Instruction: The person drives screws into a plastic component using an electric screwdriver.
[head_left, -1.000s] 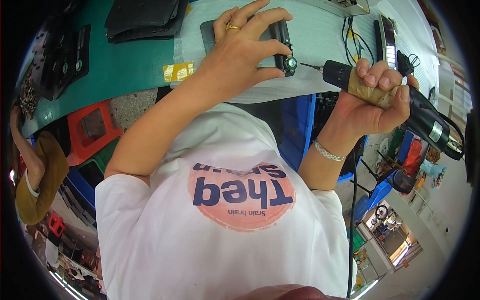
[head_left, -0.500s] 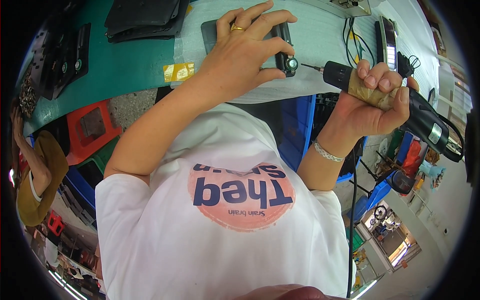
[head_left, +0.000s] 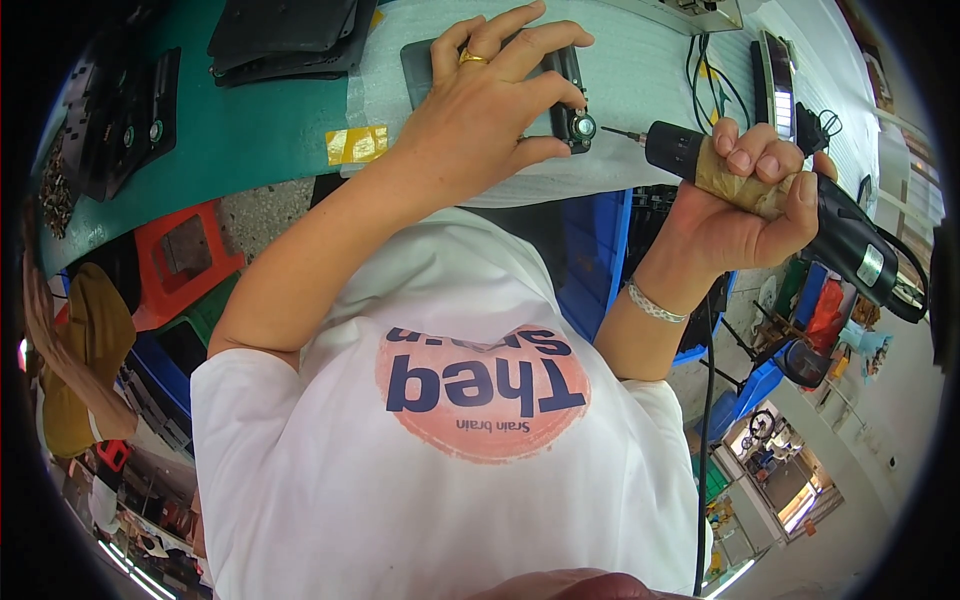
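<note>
My left hand (head_left: 480, 110) lies with fingers spread over a dark flat panel (head_left: 420, 72) on the white-covered bench. Its thumb and forefinger rest beside a black fitting (head_left: 568, 75) along the panel's right side. At the near end of that fitting sits a shiny round greenish piece (head_left: 583, 127). My right hand (head_left: 755, 195) is closed round a black corded electric screwdriver (head_left: 675, 150) with tan tape on its body. The screwdriver lies nearly level, its thin bit pointing left at the round piece, seemingly just short of it. My left palm hides much of the panel.
Dark panels are stacked (head_left: 285, 35) at the back left of the green bench (head_left: 220, 140), with similar parts (head_left: 150, 120) farther left. Yellow tape (head_left: 357, 145) marks the bench edge. Black cables (head_left: 705, 75) run at the right. Below are a red stool (head_left: 180, 260) and blue crate (head_left: 595, 255).
My hands and the screwdriver stay practically still. At the far left, another person's arm has swung lower and nearer.
</note>
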